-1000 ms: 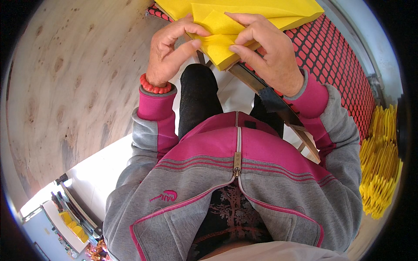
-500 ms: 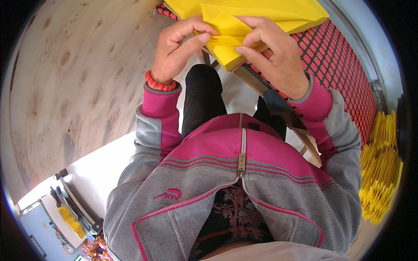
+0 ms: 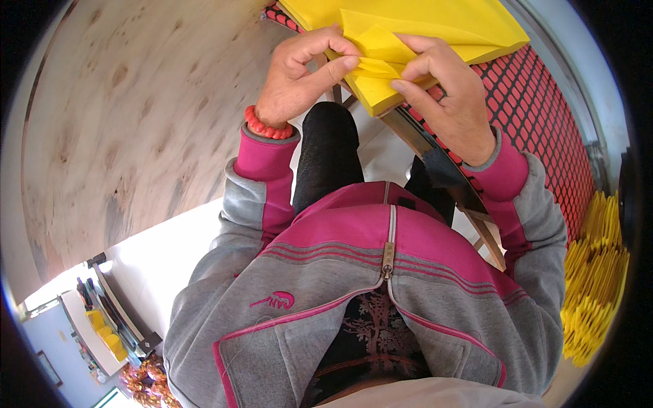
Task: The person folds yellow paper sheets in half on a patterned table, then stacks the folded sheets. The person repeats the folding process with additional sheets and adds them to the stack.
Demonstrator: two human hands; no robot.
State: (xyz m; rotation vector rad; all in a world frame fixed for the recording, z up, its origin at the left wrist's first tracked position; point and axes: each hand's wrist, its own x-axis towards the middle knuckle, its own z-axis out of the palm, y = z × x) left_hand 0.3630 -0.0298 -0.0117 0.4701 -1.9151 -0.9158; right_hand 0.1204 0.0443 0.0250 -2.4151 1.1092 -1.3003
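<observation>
The top sheet, a bright yellow, thin, paper-like sheet with a pointed fold (image 3: 376, 68), lies directly between the two hands, at the near corner of a thick yellow pile of similar sheets (image 3: 476, 30). Its small crease runs roughly crosswise from the left fingers to the right ones, sloping down a little to the right, while the pile stretches away to the upper right and out of sight, so I can't judge its full long axis. Neither hand is nearer: both touch the fold, one at each end.

The bare left hand (image 3: 299, 68), a red beaded bracelet (image 3: 269, 126) at its wrist, comes in from the left, thumb and forefinger pinching the crease's left end; its other fingers are mostly hidden. The bare right hand (image 3: 445, 92) reaches in from the lower right, thumb and a fingertip pinching the right end, an upper finger stretched over the sheet. Both wrists bend inward. Beneath the pile, a red surface with black mesh lines (image 3: 530, 102) shows on the right.
</observation>
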